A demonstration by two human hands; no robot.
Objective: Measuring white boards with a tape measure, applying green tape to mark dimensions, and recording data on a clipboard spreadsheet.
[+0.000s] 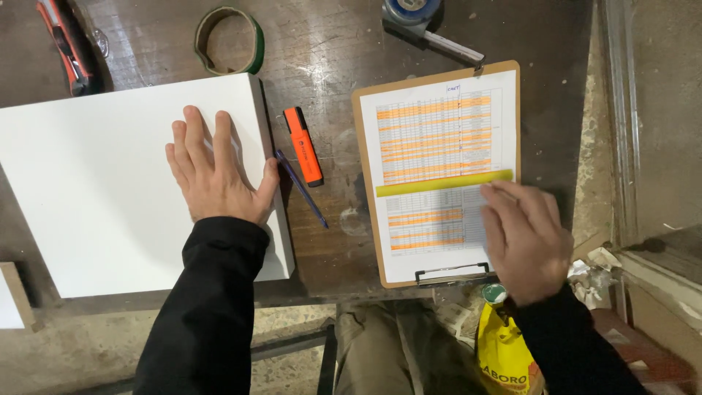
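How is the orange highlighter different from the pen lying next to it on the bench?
The orange highlighter is thick, flat-sided and bright orange with a black tip; the pen is thin, round and dark blue. The highlighter is shorter and lies nearly straight up the bench, while the pen is longer and slants more. The pen's upper end sits by the left hand; the highlighter lies clear of it. Both lie flat on the dark bench.

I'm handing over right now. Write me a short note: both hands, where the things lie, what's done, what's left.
Left hand: flat, fingers spread, on the white board near its right edge; no grip.
Right hand: lying on the clipboard sheet, just below the yellow ruler laid across the table of rows.
Between them on the bench: orange highlighter, blue pen.
Top: tape roll, tape measure, orange knife.
Done: many rows marked orange.
Left: the unmarked rows; board shows no marks.
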